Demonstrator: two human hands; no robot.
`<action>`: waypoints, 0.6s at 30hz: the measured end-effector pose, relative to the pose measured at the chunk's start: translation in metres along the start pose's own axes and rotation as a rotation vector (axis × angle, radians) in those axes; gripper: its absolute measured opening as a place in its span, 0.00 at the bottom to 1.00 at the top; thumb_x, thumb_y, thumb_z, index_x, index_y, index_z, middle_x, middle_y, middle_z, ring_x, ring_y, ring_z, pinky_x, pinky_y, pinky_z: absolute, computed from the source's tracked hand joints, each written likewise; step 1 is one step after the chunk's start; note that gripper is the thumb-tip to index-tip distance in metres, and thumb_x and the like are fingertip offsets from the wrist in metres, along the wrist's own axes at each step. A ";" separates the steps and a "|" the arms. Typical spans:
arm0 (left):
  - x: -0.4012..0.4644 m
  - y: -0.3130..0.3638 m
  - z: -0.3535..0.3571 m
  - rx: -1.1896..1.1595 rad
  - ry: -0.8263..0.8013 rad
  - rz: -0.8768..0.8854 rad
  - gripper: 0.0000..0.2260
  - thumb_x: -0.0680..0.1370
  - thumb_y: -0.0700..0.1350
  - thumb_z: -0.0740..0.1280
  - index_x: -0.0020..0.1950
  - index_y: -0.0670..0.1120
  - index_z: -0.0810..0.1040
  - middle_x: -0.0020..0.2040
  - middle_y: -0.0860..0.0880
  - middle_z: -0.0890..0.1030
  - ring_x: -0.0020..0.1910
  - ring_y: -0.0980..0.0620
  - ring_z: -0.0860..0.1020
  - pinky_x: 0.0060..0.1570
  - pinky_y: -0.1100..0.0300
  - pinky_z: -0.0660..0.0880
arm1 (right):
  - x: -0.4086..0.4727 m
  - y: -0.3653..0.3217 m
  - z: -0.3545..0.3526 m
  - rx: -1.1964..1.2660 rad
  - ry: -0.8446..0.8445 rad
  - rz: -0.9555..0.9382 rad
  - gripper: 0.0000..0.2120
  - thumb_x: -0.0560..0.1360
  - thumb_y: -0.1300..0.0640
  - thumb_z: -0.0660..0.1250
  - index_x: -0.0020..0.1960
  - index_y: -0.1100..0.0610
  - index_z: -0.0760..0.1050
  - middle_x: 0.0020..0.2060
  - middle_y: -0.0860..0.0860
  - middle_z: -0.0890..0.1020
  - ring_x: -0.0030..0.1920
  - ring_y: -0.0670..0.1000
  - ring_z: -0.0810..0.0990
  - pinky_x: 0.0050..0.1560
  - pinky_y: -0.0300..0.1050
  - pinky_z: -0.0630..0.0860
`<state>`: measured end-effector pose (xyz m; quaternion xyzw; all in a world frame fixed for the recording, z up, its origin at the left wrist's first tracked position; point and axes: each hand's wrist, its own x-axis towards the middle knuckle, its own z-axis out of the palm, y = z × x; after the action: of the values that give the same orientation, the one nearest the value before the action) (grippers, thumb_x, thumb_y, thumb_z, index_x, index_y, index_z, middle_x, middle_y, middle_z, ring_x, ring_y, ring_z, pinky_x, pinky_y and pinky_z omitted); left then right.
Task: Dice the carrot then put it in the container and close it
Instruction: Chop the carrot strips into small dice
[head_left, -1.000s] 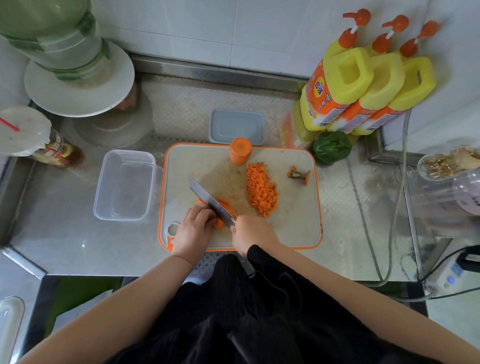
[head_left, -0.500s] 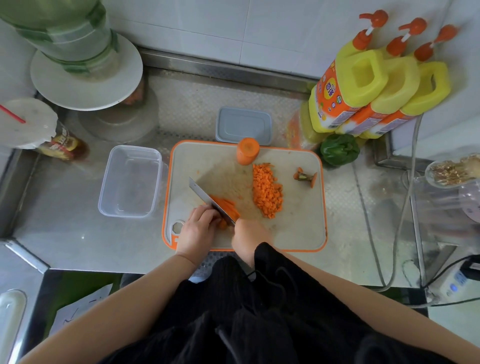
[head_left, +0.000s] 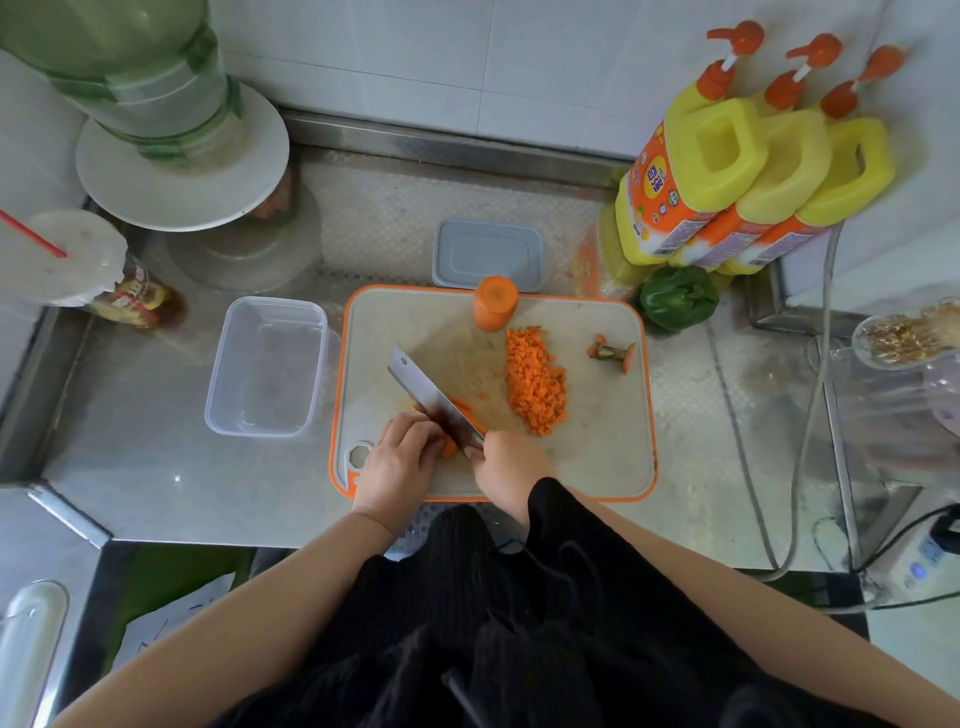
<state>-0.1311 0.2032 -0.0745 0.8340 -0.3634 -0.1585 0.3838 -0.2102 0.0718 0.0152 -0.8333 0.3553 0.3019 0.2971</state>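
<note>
On the orange-rimmed cutting board (head_left: 597, 457) my right hand (head_left: 506, 467) grips the handle of a cleaver (head_left: 428, 397), whose blade lies across flat carrot slices (head_left: 465, 410). My left hand (head_left: 402, 457) holds those slices down with curled fingers beside the blade. A heap of diced carrot (head_left: 535, 382) lies in the board's middle. An upright carrot stump (head_left: 495, 303) stands at the far edge, and the carrot top scrap (head_left: 610, 353) lies to the right. The clear container (head_left: 265, 366) sits left of the board, its grey lid (head_left: 487, 254) behind the board.
Three yellow pump bottles (head_left: 748, 171) lean at the back right with a green pepper (head_left: 675, 304) below them. A green water jug on a white stand (head_left: 176, 150) and a lidded cup with a red straw (head_left: 62, 257) stand at the left. Cables (head_left: 810, 415) hang on the right.
The cleaver has kept cutting through the carrot slices, its blade shifting slightly toward my left hand. The view has drifted a little; both hands stay in place.
</note>
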 end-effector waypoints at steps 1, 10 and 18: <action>0.000 -0.001 0.000 0.004 -0.003 0.002 0.15 0.78 0.51 0.59 0.49 0.43 0.81 0.51 0.49 0.77 0.52 0.51 0.74 0.50 0.54 0.75 | -0.001 0.000 0.000 -0.003 0.003 -0.007 0.15 0.82 0.50 0.55 0.54 0.60 0.74 0.43 0.55 0.78 0.43 0.56 0.76 0.41 0.45 0.69; 0.000 -0.005 0.002 0.048 -0.004 0.005 0.15 0.79 0.50 0.59 0.50 0.42 0.81 0.52 0.47 0.77 0.52 0.49 0.75 0.49 0.54 0.75 | -0.024 -0.005 -0.012 -0.037 0.043 -0.009 0.16 0.82 0.50 0.54 0.59 0.60 0.73 0.51 0.56 0.80 0.52 0.58 0.79 0.47 0.47 0.73; 0.000 -0.005 0.002 0.055 0.018 0.035 0.13 0.78 0.47 0.61 0.49 0.40 0.80 0.49 0.46 0.78 0.50 0.48 0.74 0.48 0.53 0.75 | -0.022 -0.010 -0.010 -0.098 0.026 0.013 0.12 0.82 0.54 0.56 0.60 0.59 0.72 0.50 0.55 0.80 0.48 0.56 0.79 0.42 0.46 0.71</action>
<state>-0.1300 0.2039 -0.0796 0.8392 -0.3786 -0.1341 0.3666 -0.2117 0.0796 0.0403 -0.8485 0.3492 0.3098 0.2492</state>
